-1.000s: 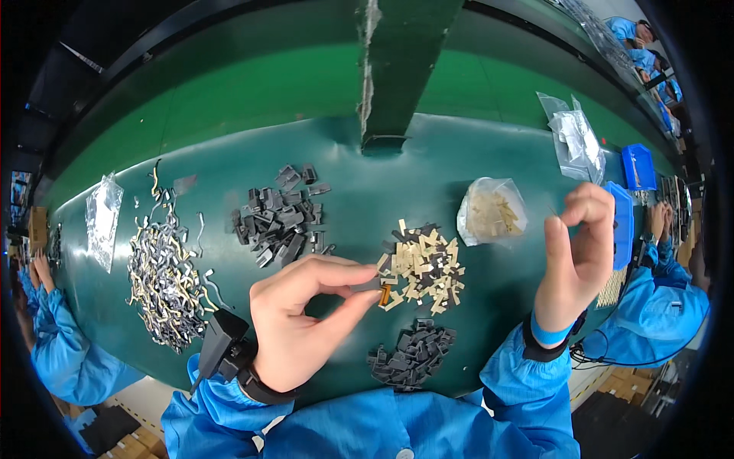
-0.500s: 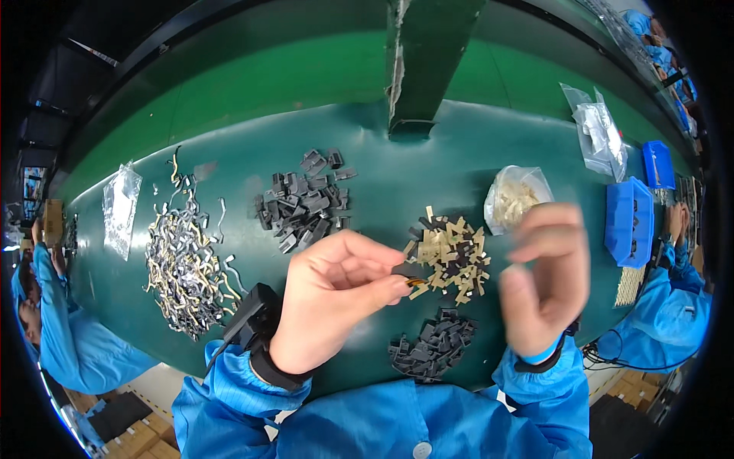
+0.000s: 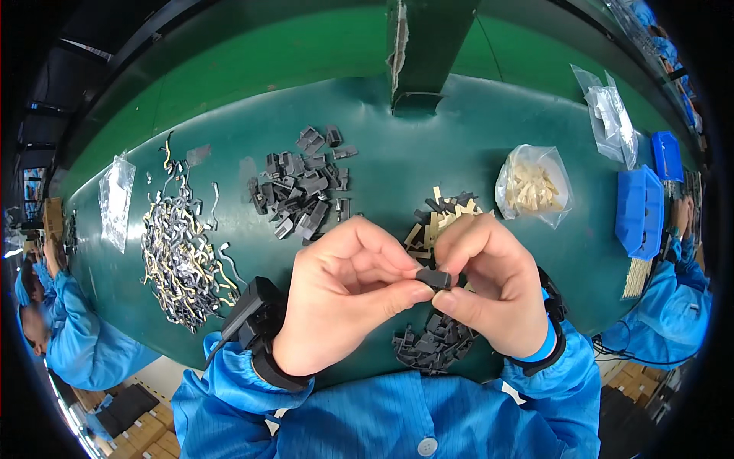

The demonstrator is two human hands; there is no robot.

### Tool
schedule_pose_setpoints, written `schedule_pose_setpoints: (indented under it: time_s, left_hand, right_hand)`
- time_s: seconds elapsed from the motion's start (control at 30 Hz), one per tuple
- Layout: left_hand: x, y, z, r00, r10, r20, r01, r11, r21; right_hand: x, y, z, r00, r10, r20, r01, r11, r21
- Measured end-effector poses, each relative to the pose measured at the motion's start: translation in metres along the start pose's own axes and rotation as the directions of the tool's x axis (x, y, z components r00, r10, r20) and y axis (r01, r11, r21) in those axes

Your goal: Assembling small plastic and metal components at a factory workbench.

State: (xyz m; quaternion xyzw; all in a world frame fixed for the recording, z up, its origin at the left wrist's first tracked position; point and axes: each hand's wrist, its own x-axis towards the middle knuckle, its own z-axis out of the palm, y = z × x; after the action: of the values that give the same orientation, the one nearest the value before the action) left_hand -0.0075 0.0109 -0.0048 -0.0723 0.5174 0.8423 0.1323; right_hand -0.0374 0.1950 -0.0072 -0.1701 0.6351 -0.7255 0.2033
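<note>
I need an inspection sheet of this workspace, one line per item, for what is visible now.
Surface: dark green table, much of it covered by small parts.
Job's things: small dark part pinched between both hands; dark parts pile below them; tan parts pile behind.
Clutter: grey parts pile, metal clips pile, bag of tan parts, clear bags, blue bins.
Grippers: left hand and right hand both grip the part.
Cables: nothing seen on the table.
Surroundings: other workers in blue sleeves at both sides.
</note>
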Motion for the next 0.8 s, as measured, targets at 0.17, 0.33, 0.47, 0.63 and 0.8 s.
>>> schedule_pose_setpoints:
  time_s: [0.17, 0.33, 0.47, 0.63, 0.8]
  left_hand:
    - [0.001, -0.001, 0.002, 0.998, 0.057, 0.014, -0.058, 0.995, 0.076]
    - [-0.003, -0.002, 0.001, 0.991, 0.051, 0.121, -0.054, 0.998, 0.028]
    - [-0.005, -0.001, 0.000, 0.993, 0.103, 0.049, -0.109, 0.983, 0.149]
    - [-0.021, -0.005, 0.011, 0.943, 0.296, -0.152, -0.191, 0.855, 0.482]
    - [-0.017, -0.013, 0.002, 0.909, 0.405, 0.095, -0.378, 0.707, 0.598]
  right_hand:
    - [0.003, -0.002, -0.009, 0.959, 0.161, 0.234, -0.265, 0.801, 0.537]
    - [-0.002, -0.001, -0.011, 0.953, 0.135, 0.272, -0.268, 0.795, 0.544]
    - [-0.001, 0.000, -0.009, 0.974, 0.083, 0.212, -0.163, 0.902, 0.400]
    - [-0.003, 0.006, -0.002, 0.975, 0.099, 0.201, -0.154, 0.949, 0.277]
    - [0.002, 0.019, 0.000, 0.989, 0.084, 0.125, -0.113, 0.961, 0.251]
